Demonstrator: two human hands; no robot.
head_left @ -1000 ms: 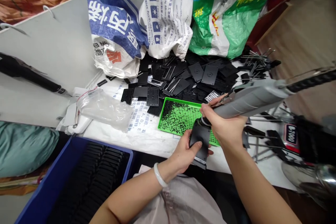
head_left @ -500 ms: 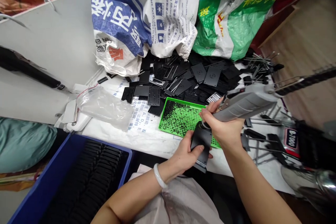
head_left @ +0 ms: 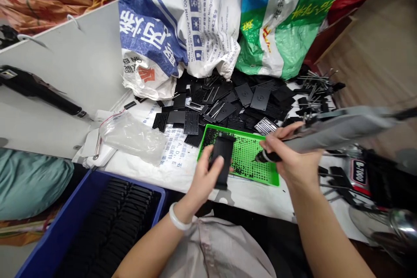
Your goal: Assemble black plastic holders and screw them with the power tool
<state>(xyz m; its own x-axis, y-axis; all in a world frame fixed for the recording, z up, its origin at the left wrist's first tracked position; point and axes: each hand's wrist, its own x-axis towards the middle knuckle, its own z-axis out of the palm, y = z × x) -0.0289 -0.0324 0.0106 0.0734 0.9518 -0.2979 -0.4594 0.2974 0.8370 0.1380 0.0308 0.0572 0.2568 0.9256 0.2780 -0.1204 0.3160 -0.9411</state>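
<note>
Thumb on top, our left hand holds a flat black plastic piece over the front edge of a green, holey tray. Our right hand wraps round a long grey screwdriver, tip over the tray's right half.

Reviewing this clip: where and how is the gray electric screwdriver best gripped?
The gray electric screwdriver is probably best gripped at the front of its body, just behind the black nose, from the person's right. It slants, nose down toward the green perforated tray, rear up to the right, so the right hand, wrapped there, leaves the nose free.
</note>
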